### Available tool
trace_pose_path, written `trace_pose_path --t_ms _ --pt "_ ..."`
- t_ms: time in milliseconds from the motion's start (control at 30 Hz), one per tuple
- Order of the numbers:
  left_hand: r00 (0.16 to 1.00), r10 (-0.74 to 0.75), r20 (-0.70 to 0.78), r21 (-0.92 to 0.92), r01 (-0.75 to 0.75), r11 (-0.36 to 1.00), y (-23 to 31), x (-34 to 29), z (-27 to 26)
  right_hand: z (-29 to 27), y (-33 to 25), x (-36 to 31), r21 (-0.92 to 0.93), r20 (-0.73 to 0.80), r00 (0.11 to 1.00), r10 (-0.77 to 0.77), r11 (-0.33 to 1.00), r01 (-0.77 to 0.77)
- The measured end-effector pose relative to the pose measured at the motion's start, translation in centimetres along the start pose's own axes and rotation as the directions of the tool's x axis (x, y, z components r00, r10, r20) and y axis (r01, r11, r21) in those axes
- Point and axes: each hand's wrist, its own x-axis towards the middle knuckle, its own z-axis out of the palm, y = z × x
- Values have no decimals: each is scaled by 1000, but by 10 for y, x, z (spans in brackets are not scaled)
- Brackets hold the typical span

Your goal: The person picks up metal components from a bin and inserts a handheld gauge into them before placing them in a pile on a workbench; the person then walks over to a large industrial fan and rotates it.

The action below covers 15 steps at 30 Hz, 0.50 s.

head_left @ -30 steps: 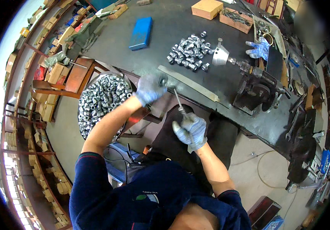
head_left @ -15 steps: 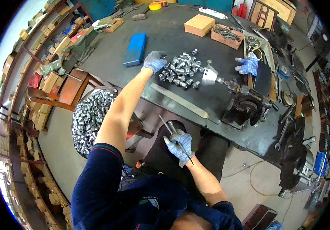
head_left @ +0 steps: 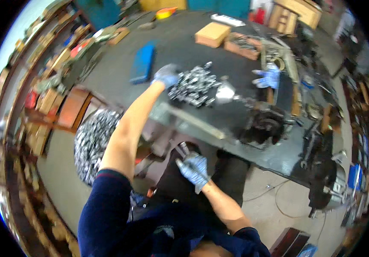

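My left hand (head_left: 167, 76), in a grey-blue work glove, is at the left edge of a heap of small shiny metal fittings (head_left: 195, 84) on the bench. Blur hides what its fingers are doing. Above my lap, my right hand (head_left: 194, 169), gloved in light blue, is closed around a thin metal rod (head_left: 174, 144) slanting up to the left. A short metal cylinder (head_left: 184, 147) sticks out beside the rod, also at my right fingers. A long flat bar (head_left: 197, 123) lies along the bench's front edge. Right of the heap is a silvery block-shaped fixture (head_left: 225, 92).
A blue case (head_left: 143, 62) lies left of the heap. The round container of metal fittings (head_left: 96, 143) is beside the bench at left. Two boxes (head_left: 212, 34) stand at the back. A dark machine (head_left: 263, 126) and an empty blue glove (head_left: 268, 77) are at right.
The whole view has shifted and blurred, with bench items lower and further left. My left hand stays by the heap; my right hand keeps the rod over my lap.
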Motion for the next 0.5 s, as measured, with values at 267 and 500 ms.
trace_pose_path --t_ms 267,500 --pt "996 9 -87 181 7 984 -12 3 7 15 18 -6 -57 18 1000 -4 998 5" --pt "1000 -16 -22 186 20 982 -1 7 1 38 43 -20 401 -55 983 178 905 -141"
